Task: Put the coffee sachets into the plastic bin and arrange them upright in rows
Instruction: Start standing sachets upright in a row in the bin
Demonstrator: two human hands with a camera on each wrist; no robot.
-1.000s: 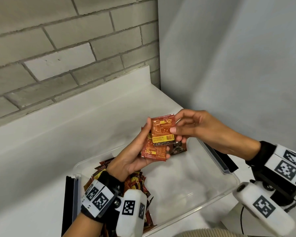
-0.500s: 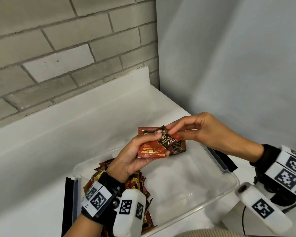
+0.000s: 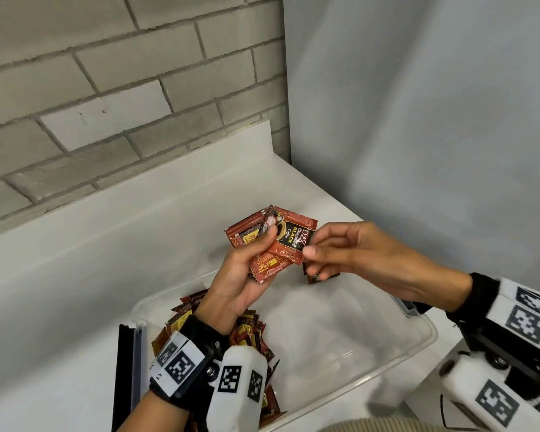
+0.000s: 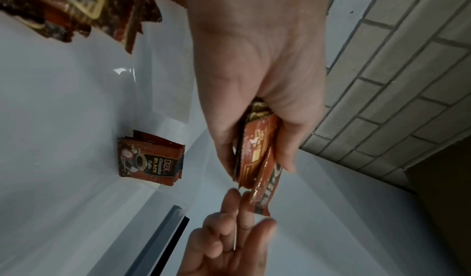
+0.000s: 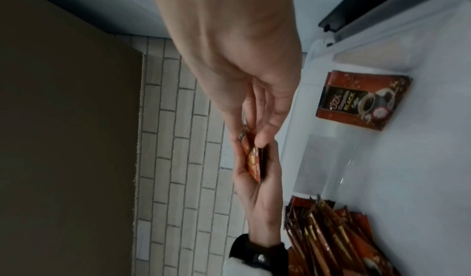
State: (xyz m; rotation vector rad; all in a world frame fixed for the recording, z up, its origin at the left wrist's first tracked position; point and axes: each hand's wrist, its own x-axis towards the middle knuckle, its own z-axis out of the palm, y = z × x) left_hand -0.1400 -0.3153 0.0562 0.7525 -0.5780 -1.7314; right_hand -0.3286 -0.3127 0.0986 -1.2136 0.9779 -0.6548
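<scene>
Above the clear plastic bin [image 3: 412, 353] my left hand [image 3: 247, 275] grips a small fanned stack of red coffee sachets [image 3: 256, 241], thumb pressed on top. My right hand [image 3: 331, 254] pinches the corner of the front sachet [image 3: 290, 241], which shows its black label. In the left wrist view the stack [image 4: 257, 149] sits edge-on between thumb and fingers, with the right hand's fingers [image 4: 244, 212] at its lower end. A few sachets [image 4: 150, 157] stand upright against the bin's far wall, also seen as the standing sachets [image 5: 362, 101]. A loose heap of sachets [image 3: 250, 335] lies at the bin's left end.
The bin sits on a white counter [image 3: 91, 260] with a raised back edge, under a grey brick wall [image 3: 106, 88] and beside a plain wall [image 3: 434, 120] on the right. A black strip [image 3: 123, 378] lies along the bin's left side. The bin's floor [image 3: 340, 332] is bare in the middle.
The stack has been turned and fanned in my left hand. The front sachet now shows its label side, and my right hand has shifted from the top edge to its right corner.
</scene>
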